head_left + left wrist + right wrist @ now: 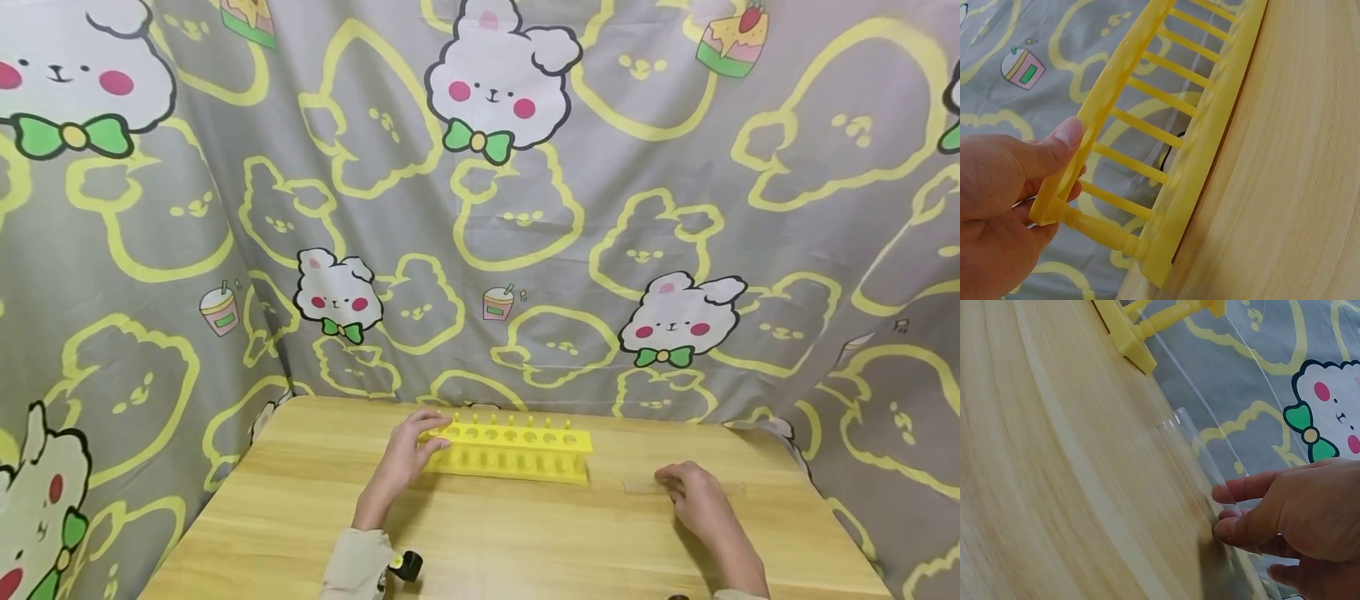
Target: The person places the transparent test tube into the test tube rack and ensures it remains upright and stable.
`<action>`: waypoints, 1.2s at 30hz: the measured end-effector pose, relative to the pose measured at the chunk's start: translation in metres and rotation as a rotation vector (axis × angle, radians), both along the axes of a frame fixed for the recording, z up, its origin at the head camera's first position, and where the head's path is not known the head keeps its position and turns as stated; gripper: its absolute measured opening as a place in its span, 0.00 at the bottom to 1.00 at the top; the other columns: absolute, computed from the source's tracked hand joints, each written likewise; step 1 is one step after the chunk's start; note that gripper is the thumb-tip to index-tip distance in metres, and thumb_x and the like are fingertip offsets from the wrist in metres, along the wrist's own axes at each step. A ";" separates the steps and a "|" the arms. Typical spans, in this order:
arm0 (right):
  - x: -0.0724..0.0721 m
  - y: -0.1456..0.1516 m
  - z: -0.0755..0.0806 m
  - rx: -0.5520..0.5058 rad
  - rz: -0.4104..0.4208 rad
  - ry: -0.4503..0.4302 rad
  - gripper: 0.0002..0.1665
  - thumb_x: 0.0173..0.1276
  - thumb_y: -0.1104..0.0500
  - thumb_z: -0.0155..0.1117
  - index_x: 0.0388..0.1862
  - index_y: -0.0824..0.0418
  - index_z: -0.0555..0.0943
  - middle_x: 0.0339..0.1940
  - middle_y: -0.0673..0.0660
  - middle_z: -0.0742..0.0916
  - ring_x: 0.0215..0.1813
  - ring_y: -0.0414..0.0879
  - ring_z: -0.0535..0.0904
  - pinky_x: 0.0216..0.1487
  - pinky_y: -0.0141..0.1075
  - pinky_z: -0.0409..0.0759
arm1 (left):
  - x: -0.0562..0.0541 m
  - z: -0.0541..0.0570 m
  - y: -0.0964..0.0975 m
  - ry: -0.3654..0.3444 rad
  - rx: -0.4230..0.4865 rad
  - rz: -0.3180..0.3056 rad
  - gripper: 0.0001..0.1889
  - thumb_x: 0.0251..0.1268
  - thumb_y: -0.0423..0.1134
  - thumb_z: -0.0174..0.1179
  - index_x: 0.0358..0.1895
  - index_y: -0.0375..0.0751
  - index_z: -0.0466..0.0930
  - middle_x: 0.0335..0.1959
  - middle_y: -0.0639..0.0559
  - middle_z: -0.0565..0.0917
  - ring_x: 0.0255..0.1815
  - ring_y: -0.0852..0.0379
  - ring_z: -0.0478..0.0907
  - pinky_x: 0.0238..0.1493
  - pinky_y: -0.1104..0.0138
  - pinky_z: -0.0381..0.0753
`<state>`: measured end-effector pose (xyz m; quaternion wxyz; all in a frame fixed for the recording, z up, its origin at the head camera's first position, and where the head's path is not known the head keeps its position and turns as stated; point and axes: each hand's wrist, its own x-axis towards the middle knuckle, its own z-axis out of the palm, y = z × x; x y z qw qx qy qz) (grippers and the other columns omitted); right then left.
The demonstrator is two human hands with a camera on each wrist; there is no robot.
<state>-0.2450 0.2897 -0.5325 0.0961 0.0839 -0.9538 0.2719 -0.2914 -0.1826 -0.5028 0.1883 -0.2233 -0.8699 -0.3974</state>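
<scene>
A yellow test tube rack (510, 458) stands upright on the table, with a row of round holes in its top plate and short pegs along the back. My left hand (408, 450) grips the left end of that top plate, thumb on the near side and fingers curled beneath, as the left wrist view shows. To the right of the rack, clear glass test tubes (1200, 447) lie flat on the wood; two open rims show side by side. My right hand (1291, 515) pinches a tube between thumb and index finger, close over the tabletop.
The wooden table (525, 542) ends at the back against a grey curtain (525, 233) printed with rabbits and yellow outlines, which also hangs at both sides. A small black device (406, 567) sits at my left sleeve.
</scene>
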 end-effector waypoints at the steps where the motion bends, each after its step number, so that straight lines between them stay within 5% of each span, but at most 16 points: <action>1: 0.000 0.000 0.000 -0.001 0.003 0.002 0.19 0.56 0.82 0.66 0.45 0.69 0.87 0.40 0.61 0.87 0.46 0.62 0.84 0.52 0.58 0.84 | 0.000 0.000 0.000 -0.001 -0.002 0.001 0.20 0.58 0.30 0.73 0.54 0.30 0.86 0.54 0.37 0.83 0.57 0.38 0.81 0.58 0.47 0.82; 15: -0.007 0.002 0.005 0.035 0.027 0.029 0.18 0.57 0.82 0.66 0.45 0.69 0.87 0.39 0.62 0.86 0.45 0.64 0.83 0.50 0.61 0.82 | -0.007 0.008 -0.001 -0.007 -0.009 -0.008 0.20 0.58 0.30 0.73 0.54 0.30 0.86 0.54 0.37 0.83 0.58 0.38 0.80 0.60 0.47 0.81; 31: -0.001 0.001 0.011 0.033 0.000 -0.007 0.18 0.60 0.79 0.66 0.48 0.70 0.85 0.43 0.65 0.85 0.48 0.68 0.82 0.51 0.63 0.81 | -0.005 0.001 0.001 -0.004 -0.024 -0.008 0.19 0.57 0.29 0.73 0.54 0.30 0.86 0.53 0.38 0.84 0.56 0.39 0.81 0.58 0.48 0.83; 36: -0.005 -0.001 0.023 0.016 0.005 0.064 0.19 0.61 0.78 0.65 0.51 0.70 0.84 0.46 0.69 0.85 0.51 0.71 0.81 0.53 0.65 0.80 | -0.008 0.006 -0.001 0.004 -0.032 -0.001 0.20 0.57 0.30 0.73 0.55 0.30 0.86 0.53 0.38 0.84 0.56 0.39 0.81 0.59 0.48 0.82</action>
